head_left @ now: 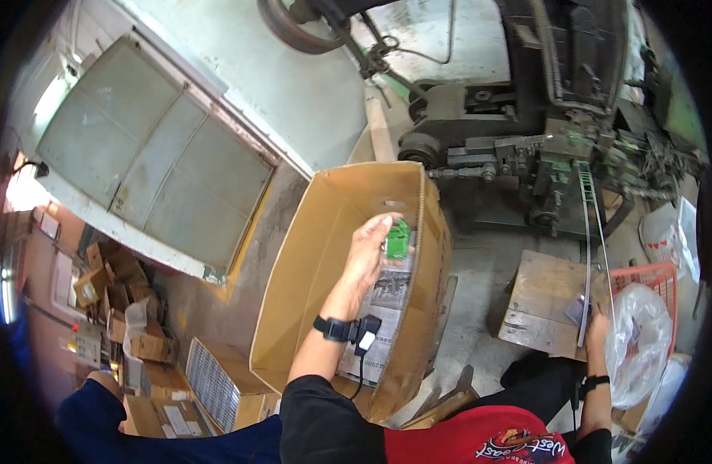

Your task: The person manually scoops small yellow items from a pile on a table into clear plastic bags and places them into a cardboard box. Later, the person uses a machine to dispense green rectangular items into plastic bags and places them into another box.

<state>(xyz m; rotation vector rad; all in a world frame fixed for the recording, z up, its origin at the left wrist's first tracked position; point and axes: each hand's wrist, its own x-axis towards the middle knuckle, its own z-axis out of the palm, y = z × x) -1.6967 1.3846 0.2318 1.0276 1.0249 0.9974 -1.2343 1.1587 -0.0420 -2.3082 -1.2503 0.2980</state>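
My left hand (365, 249) is inside the mouth of a tall cardboard box (294, 271), closed around a small green flat piece (398, 241). Printed newspaper (387, 309) lies inside the box, below the hand. Over on the right, my right hand (597, 326) is by the lower end of two long thin rails (589, 255) that slope down from the machine. Its fingers look curled, beside a small greyish piece (577, 310) at the edge of a wooden block (538, 305); what they grip is too small to make out. Black straps circle both wrists.
A dark, greasy machine (526, 147) stands at the back right. A red basket (665, 272) with a clear plastic bag (640, 340) is beside my right arm. Several cartons (159, 379) fill the lower left, near a person in dark blue (178, 445).
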